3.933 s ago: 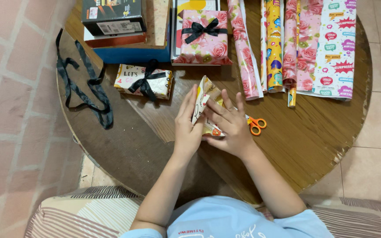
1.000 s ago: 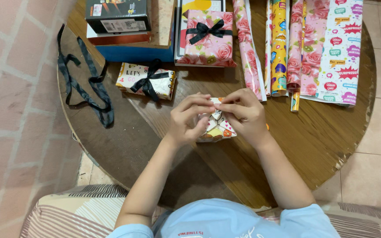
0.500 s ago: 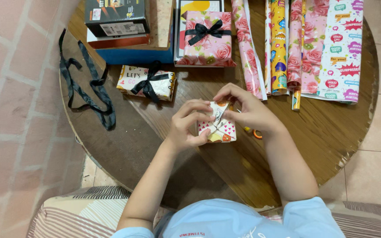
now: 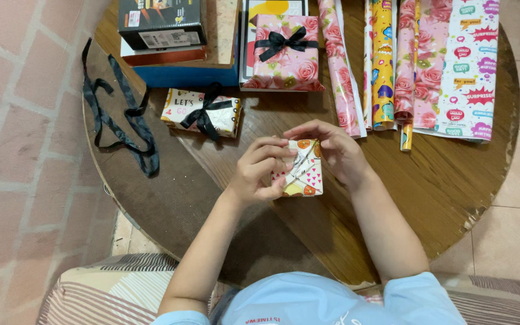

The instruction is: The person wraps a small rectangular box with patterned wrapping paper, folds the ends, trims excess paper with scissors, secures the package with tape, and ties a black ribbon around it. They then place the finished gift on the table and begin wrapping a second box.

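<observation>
A small box wrapped in patterned paper (image 4: 303,171) rests on the round wooden table (image 4: 440,180) in front of me. My left hand (image 4: 261,168) grips its left side, fingers curled over the top edge. My right hand (image 4: 335,150) holds the right and top side, fingers pressing the folded paper flap. Both hands touch the box.
A small wrapped gift with a black bow (image 4: 201,112) lies to the upper left. A rose-paper gift with a black bow (image 4: 283,53) sits behind it. Several wrapping paper rolls (image 4: 416,66) lie at the upper right. A loose black ribbon (image 4: 115,114) lies left, stacked boxes (image 4: 164,36) at the top.
The box went from standing on edge between my hands to lying flat. My right hand has moved in over its right side, now hiding the orange scissors.
</observation>
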